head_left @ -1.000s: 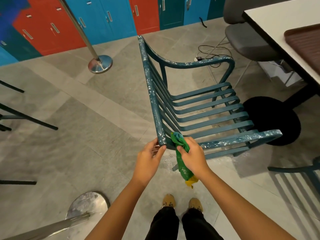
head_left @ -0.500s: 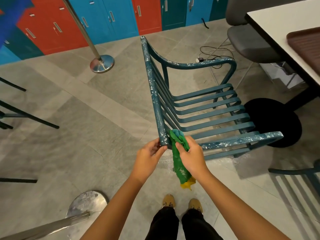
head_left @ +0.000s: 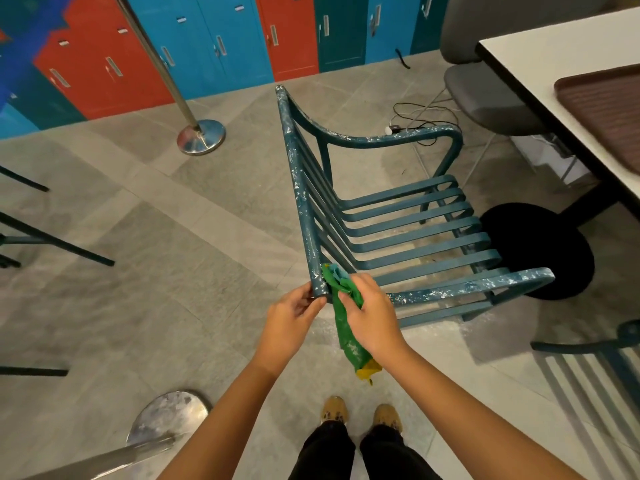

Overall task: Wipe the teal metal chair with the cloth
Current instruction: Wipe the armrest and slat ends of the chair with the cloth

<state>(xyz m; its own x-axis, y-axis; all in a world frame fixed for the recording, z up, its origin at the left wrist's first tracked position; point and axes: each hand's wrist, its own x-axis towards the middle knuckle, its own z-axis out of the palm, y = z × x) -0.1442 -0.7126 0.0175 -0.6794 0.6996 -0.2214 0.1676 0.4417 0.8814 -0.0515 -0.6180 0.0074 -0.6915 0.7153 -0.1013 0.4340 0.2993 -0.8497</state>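
Standing over the teal metal chair (head_left: pixel 304 209), I see it spread from the middle of my view out toward 3 o'clock, its slatted seat facing that way and its back rail running up to 12 o'clock. The paint on the rail and both armrests is flecked with white.

My left grip (head_left: pixel 291 320) is closed on the near end of the back rail, thumb and fingers pinching the corner just below centre. My right grip (head_left: pixel 374 317) sits just beside it at 5 o'clock of that corner, curled round the green cloth (head_left: pixel 355 355). The bunched top of the cloth presses against the corner where the near armrest meets the rail. The rest hangs down toward 6 o'clock and ends in a yellow tip above my shoes (head_left: pixel 334 410).

A chrome post (head_left: pixel 201 136) stands on the grey floor at 11 o'clock, in front of red and blue lockers (head_left: pixel 214 46). At 2 o'clock a white worktop (head_left: pixel 540 53) carries a brown tray (head_left: pixel 609 109), with a grey chair (head_left: pixel 485 102) tucked beside it. A black round base (head_left: pixel 540 251) lies on the floor at 3 o'clock, behind the teal seat.
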